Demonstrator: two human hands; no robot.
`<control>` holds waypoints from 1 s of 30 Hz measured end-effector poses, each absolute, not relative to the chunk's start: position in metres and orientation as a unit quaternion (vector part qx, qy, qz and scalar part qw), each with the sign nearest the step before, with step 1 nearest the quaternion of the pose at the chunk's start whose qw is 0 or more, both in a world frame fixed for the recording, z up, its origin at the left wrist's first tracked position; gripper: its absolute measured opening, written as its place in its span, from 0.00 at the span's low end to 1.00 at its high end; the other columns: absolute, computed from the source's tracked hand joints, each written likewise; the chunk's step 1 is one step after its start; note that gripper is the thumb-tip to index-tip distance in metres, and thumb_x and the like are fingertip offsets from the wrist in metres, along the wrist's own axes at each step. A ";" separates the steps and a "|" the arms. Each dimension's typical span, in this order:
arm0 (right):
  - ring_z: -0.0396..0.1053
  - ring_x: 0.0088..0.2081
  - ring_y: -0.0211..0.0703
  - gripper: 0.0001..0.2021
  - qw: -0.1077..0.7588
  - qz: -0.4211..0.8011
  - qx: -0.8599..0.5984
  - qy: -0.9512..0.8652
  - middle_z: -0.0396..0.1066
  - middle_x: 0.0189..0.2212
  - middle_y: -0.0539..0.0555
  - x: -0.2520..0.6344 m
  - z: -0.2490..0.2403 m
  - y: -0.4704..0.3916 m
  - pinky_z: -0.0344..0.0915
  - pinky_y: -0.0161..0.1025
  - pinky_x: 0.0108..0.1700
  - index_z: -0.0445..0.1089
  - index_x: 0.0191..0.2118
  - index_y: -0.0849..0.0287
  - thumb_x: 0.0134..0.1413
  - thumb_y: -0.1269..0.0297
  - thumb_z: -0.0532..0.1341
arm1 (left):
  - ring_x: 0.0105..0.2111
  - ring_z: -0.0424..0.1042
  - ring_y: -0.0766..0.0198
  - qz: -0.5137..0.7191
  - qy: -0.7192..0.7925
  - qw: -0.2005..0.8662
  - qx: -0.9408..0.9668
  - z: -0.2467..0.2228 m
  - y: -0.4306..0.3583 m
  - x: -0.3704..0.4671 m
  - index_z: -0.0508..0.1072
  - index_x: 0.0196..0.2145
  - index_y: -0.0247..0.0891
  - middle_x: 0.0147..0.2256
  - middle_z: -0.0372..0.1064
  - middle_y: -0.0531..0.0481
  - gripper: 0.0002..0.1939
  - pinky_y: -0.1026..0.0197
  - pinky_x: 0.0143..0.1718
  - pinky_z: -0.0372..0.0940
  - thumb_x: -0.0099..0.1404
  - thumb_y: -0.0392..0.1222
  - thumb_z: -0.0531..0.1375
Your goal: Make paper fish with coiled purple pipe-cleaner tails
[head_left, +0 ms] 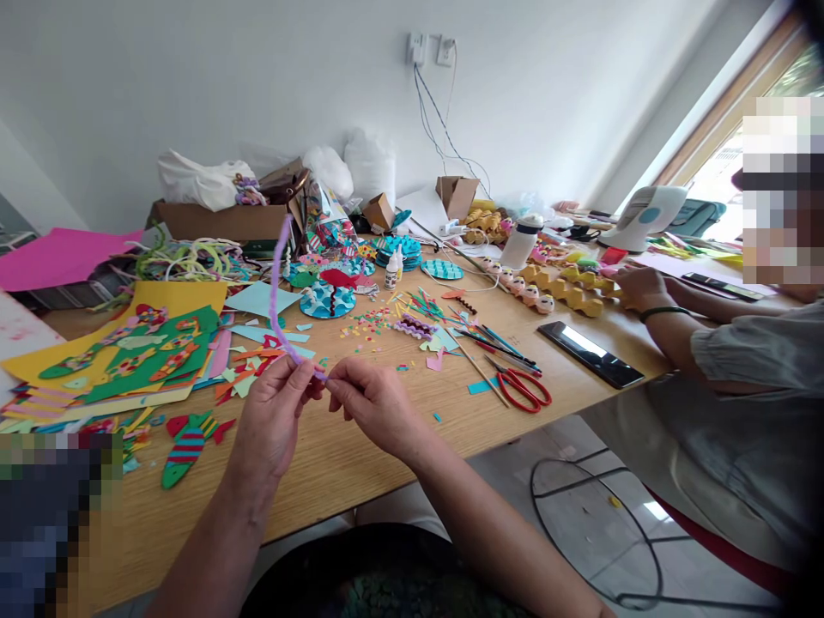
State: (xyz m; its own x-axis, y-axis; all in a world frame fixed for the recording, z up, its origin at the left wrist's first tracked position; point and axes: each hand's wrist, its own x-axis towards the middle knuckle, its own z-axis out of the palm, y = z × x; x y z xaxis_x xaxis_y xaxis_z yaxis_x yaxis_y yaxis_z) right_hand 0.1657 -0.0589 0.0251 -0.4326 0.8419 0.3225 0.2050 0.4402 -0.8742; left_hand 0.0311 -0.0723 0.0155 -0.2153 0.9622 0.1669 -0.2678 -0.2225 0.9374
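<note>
Your hands on a fuzzy purple pipe cleaner (pixel 276 300), left of the red-handled scissors (pixel 513 372)

Your left hand (pixel 274 408) pinches the purple stem near its lower end; your right hand (pixel 373 403) has thumb and fingers closed on the tip just beside. Stem is soft, fluffy, bent in a loose curve, long end sticking up, held above the bench (pixel 322 489), smooth wood grain. Right beside the scissors: thin wooden stick (pixel 480 369). Right of them, flat glossy phone (pixel 590 354). Beyond them, bumpy yellow egg-carton strips (pixel 561 292). Left of them and farther back: confetti-like paper bits (pixel 370 322), ridged blue disc (pixel 313 302) carrying a red fish cutout (pixel 341 278) on a wavy dark stem. Far left of them, flat green paper fish (pixel 184 451) with red stripes.
</note>
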 end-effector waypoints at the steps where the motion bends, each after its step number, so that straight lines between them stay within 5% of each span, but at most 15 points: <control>1: 0.62 0.20 0.28 0.09 0.398 0.395 -0.352 -0.749 0.64 0.18 0.45 0.165 0.025 -0.058 0.56 0.26 0.24 0.62 0.24 0.60 0.54 0.70 0.53 | 0.23 0.64 0.71 0.654 0.428 0.443 0.439 0.014 -0.073 0.031 0.73 0.25 0.37 0.22 0.67 0.55 0.08 0.68 0.26 0.60 0.53 0.44 0.63; 8: 0.60 0.18 0.28 0.08 0.391 0.448 -0.371 -0.714 0.65 0.18 0.45 0.161 0.025 -0.057 0.55 0.25 0.21 0.62 0.25 0.59 0.54 0.70 0.53 | 0.24 0.63 0.68 0.652 0.488 0.251 0.524 0.006 -0.068 0.024 0.71 0.23 0.38 0.21 0.65 0.55 0.08 0.65 0.27 0.59 0.56 0.44 0.60; 21: 0.62 0.19 0.28 0.09 0.368 0.383 -0.360 -0.767 0.66 0.18 0.45 0.162 0.030 -0.063 0.56 0.25 0.24 0.62 0.24 0.60 0.54 0.72 0.53 | 0.21 0.62 0.72 0.711 0.404 0.445 0.365 0.022 -0.067 0.031 0.70 0.22 0.36 0.20 0.65 0.56 0.09 0.69 0.24 0.59 0.48 0.43 0.65; 30: 0.64 0.21 0.30 0.06 0.401 0.305 -0.399 -0.766 0.69 0.22 0.47 0.164 0.017 -0.061 0.57 0.27 0.27 0.66 0.30 0.58 0.56 0.68 0.54 | 0.21 0.64 0.72 0.718 0.394 0.448 0.359 0.019 -0.068 0.029 0.72 0.26 0.36 0.22 0.67 0.55 0.09 0.69 0.24 0.61 0.51 0.44 0.65</control>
